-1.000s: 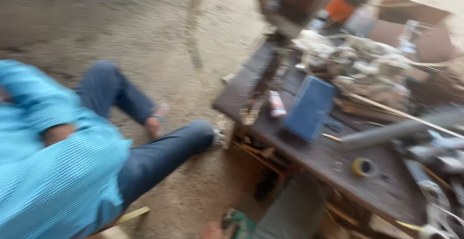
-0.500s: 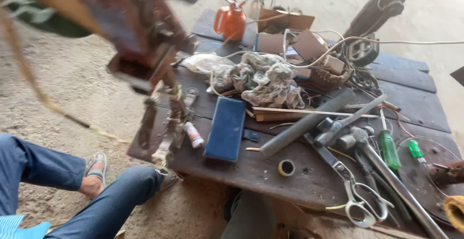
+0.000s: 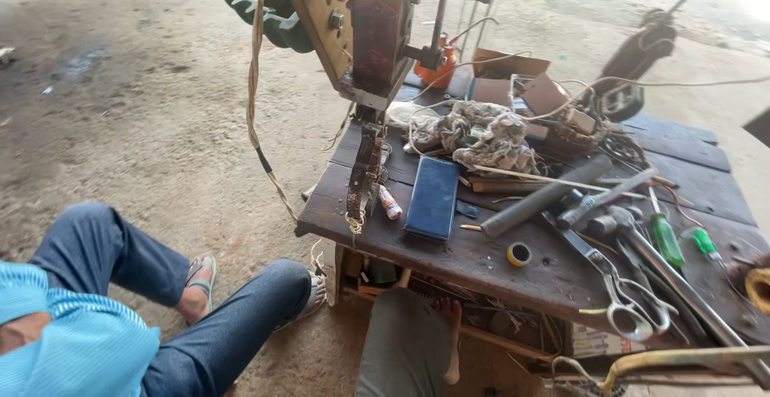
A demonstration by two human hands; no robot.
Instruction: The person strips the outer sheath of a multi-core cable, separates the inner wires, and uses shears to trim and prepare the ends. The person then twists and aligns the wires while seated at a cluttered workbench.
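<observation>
Neither grip in view; impossible to tell open from closed. Scissors (image 3: 630, 309) lying at 4 o'clock on the crowded counter (image 3: 449, 257), loops close to the near edge. Could slide off at one nudge, onto the bare foot (image 3: 451, 341) below at 6. Same for the tape roll (image 3: 519, 253) nearby. Rusty machine (image 3: 373, 24) leaning at 12 over the corner: might tip toward the seated person's legs (image 3: 233, 317) at 8.

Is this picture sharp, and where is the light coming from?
Head view: mostly sharp, the blue flat case and scissors crisp on the dark wooden table; daylight washes out the ground top right; the rusty machine up close looks slightly stretched by the wide lens.
</observation>
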